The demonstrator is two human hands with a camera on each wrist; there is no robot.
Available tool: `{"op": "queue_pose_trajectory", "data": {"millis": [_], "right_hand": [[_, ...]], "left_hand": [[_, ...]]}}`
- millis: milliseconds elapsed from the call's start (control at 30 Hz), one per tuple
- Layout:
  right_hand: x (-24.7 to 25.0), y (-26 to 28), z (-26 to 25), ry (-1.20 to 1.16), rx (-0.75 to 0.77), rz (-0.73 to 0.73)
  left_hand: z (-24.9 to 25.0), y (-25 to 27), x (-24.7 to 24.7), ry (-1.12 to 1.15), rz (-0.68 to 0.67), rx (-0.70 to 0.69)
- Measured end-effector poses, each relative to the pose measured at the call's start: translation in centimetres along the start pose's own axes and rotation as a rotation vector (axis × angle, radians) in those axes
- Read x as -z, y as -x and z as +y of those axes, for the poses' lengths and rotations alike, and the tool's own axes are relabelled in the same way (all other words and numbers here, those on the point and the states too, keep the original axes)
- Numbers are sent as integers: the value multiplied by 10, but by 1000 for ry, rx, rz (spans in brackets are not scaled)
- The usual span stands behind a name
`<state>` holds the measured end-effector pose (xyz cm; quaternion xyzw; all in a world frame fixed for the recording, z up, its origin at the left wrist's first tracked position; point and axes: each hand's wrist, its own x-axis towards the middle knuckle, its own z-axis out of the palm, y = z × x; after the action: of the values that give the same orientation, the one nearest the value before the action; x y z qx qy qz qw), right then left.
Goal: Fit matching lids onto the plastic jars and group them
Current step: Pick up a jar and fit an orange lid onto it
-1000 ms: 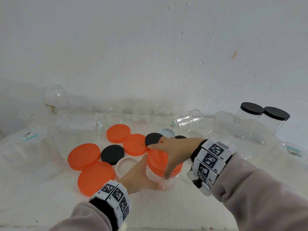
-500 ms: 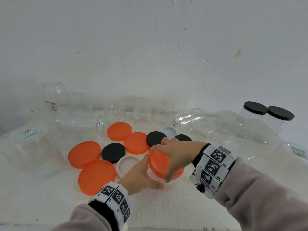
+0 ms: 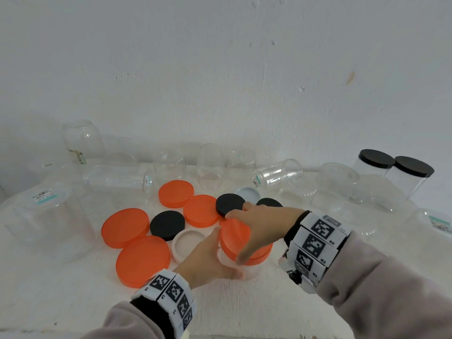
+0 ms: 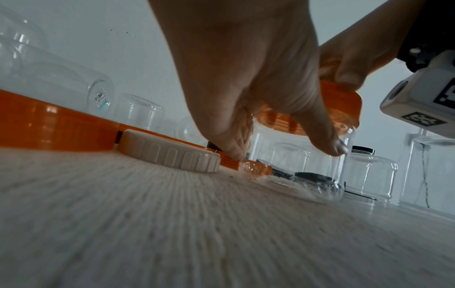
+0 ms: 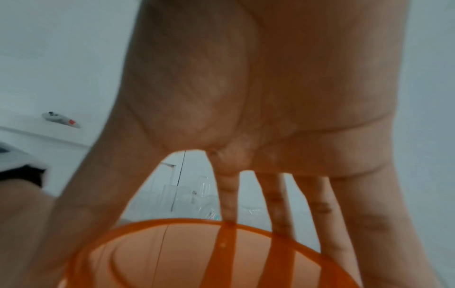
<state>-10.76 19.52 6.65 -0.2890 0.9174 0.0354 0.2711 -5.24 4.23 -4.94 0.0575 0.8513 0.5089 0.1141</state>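
A small clear plastic jar [image 3: 249, 269] stands on the white table near the front centre, with an orange lid [image 3: 236, 237] sitting tilted on its mouth. My left hand [image 3: 208, 258] grips the jar's body from the left; in the left wrist view its thumb and fingers wrap the clear jar [image 4: 320, 171] under the orange lid [image 4: 344, 105]. My right hand [image 3: 259, 223] grips the lid from above, fingers spread round its rim; the right wrist view shows those fingers [image 5: 278, 204] on the orange lid [image 5: 187, 253].
Loose lids lie left of the jar: several orange lids [image 3: 143, 259], black lids [image 3: 167, 225], a beige lid [image 3: 187, 244] and a white one [image 3: 248, 194]. Empty clear jars [image 3: 117, 182] line the wall. Two black-lidded jars [image 3: 393, 174] stand at back right.
The right hand has turned a little on the orange lid, and the lid sits more tilted on the jar. The left hand keeps its hold on the jar.
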Motion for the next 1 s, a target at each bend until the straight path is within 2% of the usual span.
{"op": "queue_pose_trajectory", "data": {"millis": [100, 200, 300, 400, 600, 700, 800, 900, 1000], "right_hand": [[-6, 0, -2, -23, -49, 56], [-6, -2, -3, 24, -71, 29], [0, 0, -6, 26, 7, -41], [1, -2, -5, 24, 35, -29], [-3, -4, -3, 33, -97, 73], [3, -2, 0, 57, -91, -16], [7, 0, -1, 50, 14, -71], [3, -3, -2, 40, 38, -22], [-4, -3, -2, 5, -60, 48]], "left_hand": [[-1, 0, 0, 34, -5, -17], [-1, 0, 0, 26, -9, -6], [1, 1, 0, -29, -8, 15], [2, 1, 0, -21, -4, 9], [-1, 2, -1, 74, -4, -17], [0, 2, 0, 46, -5, -9], [1, 1, 0, -18, -6, 9], [0, 1, -1, -7, -1, 6], [-3, 1, -1, 41, -2, -9]]}}
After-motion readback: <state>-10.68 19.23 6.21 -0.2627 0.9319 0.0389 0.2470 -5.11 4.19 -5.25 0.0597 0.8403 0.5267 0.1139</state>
